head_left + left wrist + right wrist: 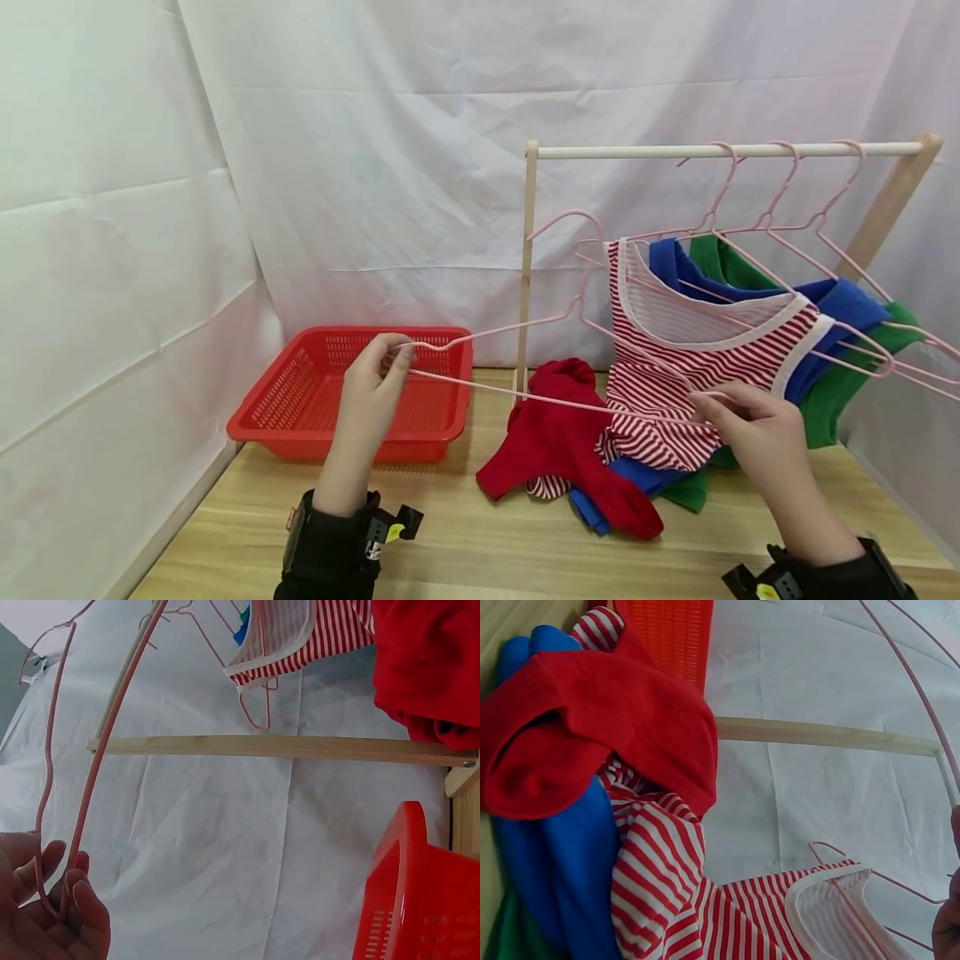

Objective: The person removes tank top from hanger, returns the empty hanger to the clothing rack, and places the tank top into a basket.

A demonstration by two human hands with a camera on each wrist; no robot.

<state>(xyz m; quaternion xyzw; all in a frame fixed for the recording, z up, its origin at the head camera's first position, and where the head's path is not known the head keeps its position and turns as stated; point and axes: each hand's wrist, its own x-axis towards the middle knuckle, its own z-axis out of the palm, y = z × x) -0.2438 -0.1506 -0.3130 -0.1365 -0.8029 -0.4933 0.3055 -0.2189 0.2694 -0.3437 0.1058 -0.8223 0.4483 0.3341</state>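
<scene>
A bare pink clothes hanger (517,398) is held up level between both hands, its hook pointing up in the head view. My left hand (377,371) pinches the hanger's left end, near the red basket; the left wrist view shows thumb and fingers around that bend. My right hand (757,425) grips the opposite end, in front of a red-and-white striped top (675,367). Below the hanger, a red garment (562,450) lies crumpled on the table, over the lower part of the hanging clothes. Only the edge of the right hand enters the right wrist view.
A wooden rack with a white rail (622,152) carries several pink hangers, with the striped, a blue (855,308) and a green garment (821,412). The red plastic basket (247,427) stands at the left on the wooden table (480,550). White cloth (420,167) hangs behind.
</scene>
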